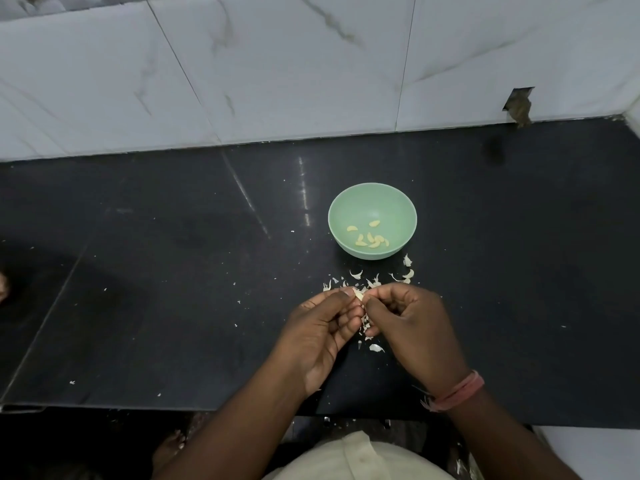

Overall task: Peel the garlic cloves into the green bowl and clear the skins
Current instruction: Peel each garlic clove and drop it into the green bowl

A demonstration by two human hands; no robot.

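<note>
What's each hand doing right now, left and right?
Left hand: fingers curled, pinching the garlic clove at its tips.
Right hand: fingers curled, pinching the same clove from the other side, as if peeling its skin.

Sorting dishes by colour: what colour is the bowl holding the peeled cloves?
Pale mint green, seen in the head view: bowl.
</note>
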